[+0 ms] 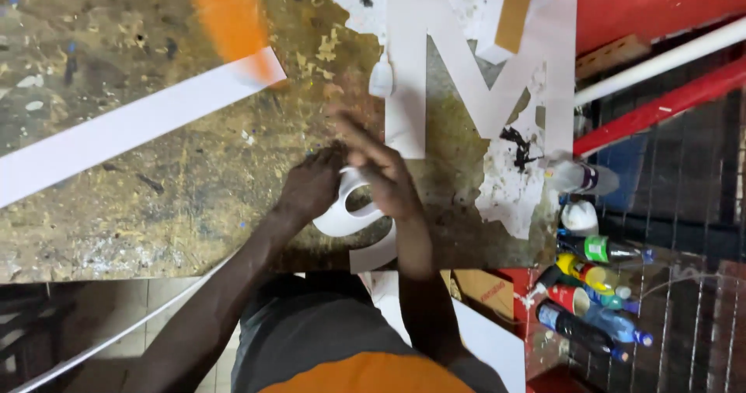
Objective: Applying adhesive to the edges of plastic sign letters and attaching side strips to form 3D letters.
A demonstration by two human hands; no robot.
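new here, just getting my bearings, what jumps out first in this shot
Both hands, left hand and right hand, meet on a curved white cutout at the near edge of the paint-stained table. Behind them lies a big white letter shape, with a long white strip to the left. Bottles crowd the right side.

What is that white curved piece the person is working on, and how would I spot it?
Start at the paint-spattered workbench and follow its near edge to where the left hand and right hand meet. Between them lies a white cut-out shape with a rounded loop and a hole. Unlike the big angular white letter behind it, this one is small and curved.
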